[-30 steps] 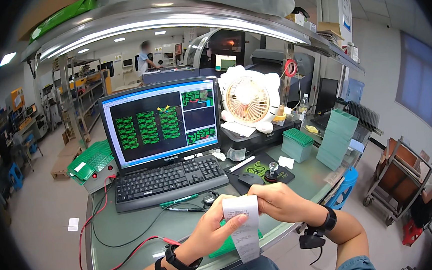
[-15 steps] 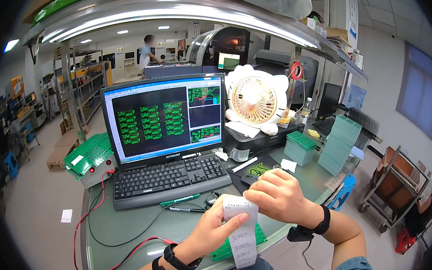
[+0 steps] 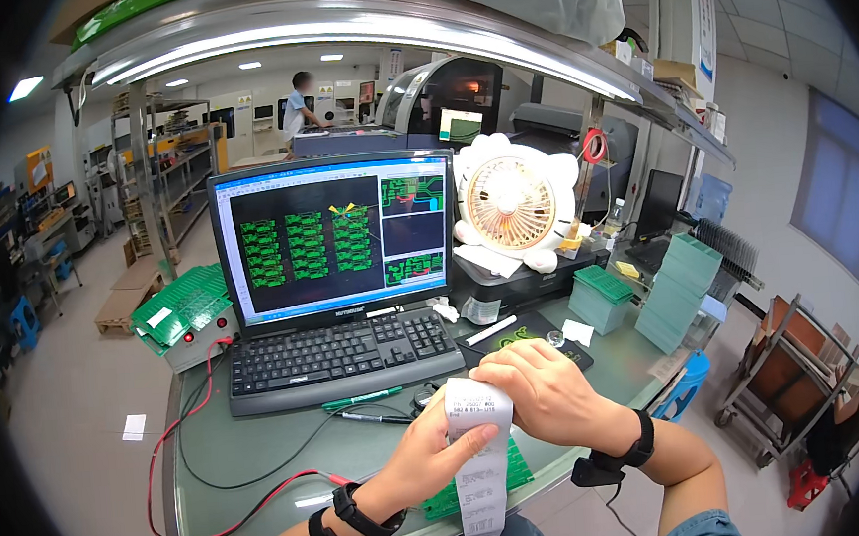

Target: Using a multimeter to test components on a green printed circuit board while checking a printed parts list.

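Pinching long white printed paper strip [image 3: 483,488] in bare left hand [image 3: 430,449], over flat green circuit board [image 3: 517,467]; curling right hand [image 3: 546,389] at strip's top, cannot tell if gripping; now showing different top print, so advanced along strip

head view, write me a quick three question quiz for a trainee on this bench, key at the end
1. True or false: the left hand holds the paper strip.

2. Multiple choice: what stands to the right of the monitor, near its screen edge?
A. a kettle
B. a white fan
C. a microscope

3. Fill in the missing word: the pen lying just in front of the keyboard is ____ in colour.

Key: 1 true; 2 B; 3 green
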Available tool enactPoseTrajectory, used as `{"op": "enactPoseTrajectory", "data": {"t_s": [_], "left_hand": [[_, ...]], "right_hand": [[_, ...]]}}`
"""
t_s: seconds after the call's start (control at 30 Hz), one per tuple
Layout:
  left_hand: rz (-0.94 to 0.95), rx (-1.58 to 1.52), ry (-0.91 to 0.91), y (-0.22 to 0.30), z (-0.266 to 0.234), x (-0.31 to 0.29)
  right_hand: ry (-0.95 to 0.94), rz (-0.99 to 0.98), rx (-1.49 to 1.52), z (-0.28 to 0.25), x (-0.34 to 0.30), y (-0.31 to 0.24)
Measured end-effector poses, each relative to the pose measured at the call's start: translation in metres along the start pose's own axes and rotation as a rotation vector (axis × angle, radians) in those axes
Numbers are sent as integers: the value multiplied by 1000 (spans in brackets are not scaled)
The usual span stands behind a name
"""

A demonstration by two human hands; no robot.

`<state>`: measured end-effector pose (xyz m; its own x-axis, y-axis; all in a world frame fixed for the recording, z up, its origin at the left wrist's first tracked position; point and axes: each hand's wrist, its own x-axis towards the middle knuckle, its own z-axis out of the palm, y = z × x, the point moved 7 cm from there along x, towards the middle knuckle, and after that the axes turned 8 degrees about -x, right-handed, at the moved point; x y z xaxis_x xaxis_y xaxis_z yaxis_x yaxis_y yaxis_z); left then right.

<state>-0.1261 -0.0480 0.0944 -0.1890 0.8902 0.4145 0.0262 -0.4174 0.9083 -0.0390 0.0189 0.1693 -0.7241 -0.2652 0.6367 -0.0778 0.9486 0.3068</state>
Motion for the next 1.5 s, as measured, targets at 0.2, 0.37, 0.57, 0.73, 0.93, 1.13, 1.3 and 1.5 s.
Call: {"op": "enactPoseTrajectory", "data": {"t_s": [0.2,0.37,0.57,0.73,0.93,1.13,1.3,1.5], "left_hand": [[-27,-65,-4,1,2,0],[38,-71,-19,10,5,-2],[-86,-238,-20,-1,4,-2],[-36,-119,1,1,6,-4],[-71,-176,21,1,-1,-1],[-87,-189,17,-7,1,-1],[-116,-205,6,-4,-2,1],[-38,-98,4,-3,-1,-1]], "right_hand": [[26,-40,-59,-16,2,-3],[-437,595,882,27,-18,22],[109,-47,-25,-21,4,-1],[-153,174,277,0,-6,14],[130,-50,-113,-21,7,2],[-258,165,271,6,-4,15],[-14,40,62,-9,10,10],[-195,122,154,6,0,14]]}}
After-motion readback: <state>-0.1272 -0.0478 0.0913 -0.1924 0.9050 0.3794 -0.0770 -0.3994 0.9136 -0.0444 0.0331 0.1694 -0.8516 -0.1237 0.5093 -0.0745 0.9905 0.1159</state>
